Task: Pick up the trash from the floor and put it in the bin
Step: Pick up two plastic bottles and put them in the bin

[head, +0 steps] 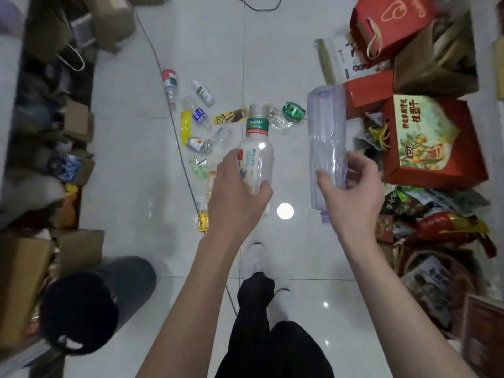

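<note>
Grip: left hand [236, 188] round white bottle [257, 144]; right hand [353, 192] round seemingly clear bottle [326, 124].

A cluttered home storeroom. Glossy white floor tiles [272, 50] run down the middle. Left of them stand cardboard boxes [24, 268], right of them red gift boxes [433, 137].

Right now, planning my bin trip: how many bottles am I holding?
2: a green-labelled bottle in the left hand, a clear bottle in the right hand. No third seems hidden in either grip.
</note>
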`<action>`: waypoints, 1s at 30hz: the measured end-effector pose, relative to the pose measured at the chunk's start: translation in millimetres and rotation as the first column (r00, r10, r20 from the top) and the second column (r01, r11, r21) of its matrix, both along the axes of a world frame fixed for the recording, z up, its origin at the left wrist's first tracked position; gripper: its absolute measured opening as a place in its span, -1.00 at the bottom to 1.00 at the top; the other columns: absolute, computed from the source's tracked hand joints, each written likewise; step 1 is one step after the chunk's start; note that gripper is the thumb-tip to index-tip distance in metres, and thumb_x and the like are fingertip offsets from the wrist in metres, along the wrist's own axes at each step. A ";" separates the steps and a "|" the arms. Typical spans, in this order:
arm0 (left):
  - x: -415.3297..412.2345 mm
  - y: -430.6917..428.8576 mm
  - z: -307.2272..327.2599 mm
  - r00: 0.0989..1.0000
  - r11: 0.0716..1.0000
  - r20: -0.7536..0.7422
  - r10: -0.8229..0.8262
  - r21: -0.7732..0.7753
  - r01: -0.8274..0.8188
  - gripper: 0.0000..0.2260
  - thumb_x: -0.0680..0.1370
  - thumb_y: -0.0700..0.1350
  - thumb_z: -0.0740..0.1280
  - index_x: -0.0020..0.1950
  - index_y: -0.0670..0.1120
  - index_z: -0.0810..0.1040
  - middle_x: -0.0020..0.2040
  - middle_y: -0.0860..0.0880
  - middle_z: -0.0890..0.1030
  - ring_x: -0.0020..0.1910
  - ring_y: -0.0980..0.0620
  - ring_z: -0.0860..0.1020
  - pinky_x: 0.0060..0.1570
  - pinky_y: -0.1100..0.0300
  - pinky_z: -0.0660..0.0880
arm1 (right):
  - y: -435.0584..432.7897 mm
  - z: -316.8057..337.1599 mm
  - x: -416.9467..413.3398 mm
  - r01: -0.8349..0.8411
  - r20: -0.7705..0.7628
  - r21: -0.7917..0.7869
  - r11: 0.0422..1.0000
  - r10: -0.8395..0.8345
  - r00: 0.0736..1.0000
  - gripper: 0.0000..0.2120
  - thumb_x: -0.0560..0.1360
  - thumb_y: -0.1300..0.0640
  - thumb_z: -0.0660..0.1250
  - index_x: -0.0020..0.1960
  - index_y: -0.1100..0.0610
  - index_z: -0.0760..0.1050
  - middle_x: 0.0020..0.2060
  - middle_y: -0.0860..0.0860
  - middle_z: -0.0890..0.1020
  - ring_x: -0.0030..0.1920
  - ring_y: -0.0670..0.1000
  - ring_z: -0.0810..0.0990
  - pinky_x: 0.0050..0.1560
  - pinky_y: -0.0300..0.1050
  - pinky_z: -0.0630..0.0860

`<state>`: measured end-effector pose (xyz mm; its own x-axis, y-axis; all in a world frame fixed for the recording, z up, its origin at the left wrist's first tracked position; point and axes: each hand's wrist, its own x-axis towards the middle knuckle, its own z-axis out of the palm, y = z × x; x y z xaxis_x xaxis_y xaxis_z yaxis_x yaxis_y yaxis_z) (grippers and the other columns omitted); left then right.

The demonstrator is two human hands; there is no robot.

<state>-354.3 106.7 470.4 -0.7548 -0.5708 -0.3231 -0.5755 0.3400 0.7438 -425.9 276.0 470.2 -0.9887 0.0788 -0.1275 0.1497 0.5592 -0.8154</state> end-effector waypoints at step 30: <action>549.9 -152.4 42.1 0.763 0.762 0.081 0.642 -0.181 -0.622 -0.38 0.46 0.00 0.43 0.46 0.07 0.25 0.24 0.04 0.45 0.16 0.01 0.49 -0.07 0.11 0.49 | -230.8 26.0 442.5 -0.527 0.116 -0.243 0.814 0.564 0.818 -0.63 0.42 0.04 0.54 0.15 -0.15 0.49 0.07 -0.20 0.63 0.02 -0.28 0.60 -0.18 -0.54 0.44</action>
<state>195.6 -45.6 512.5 -0.1631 -0.9477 -0.2743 -0.7826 -0.0451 0.6209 16.6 45.2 496.2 -0.8203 -0.5111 -0.2566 0.0162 0.4276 -0.9038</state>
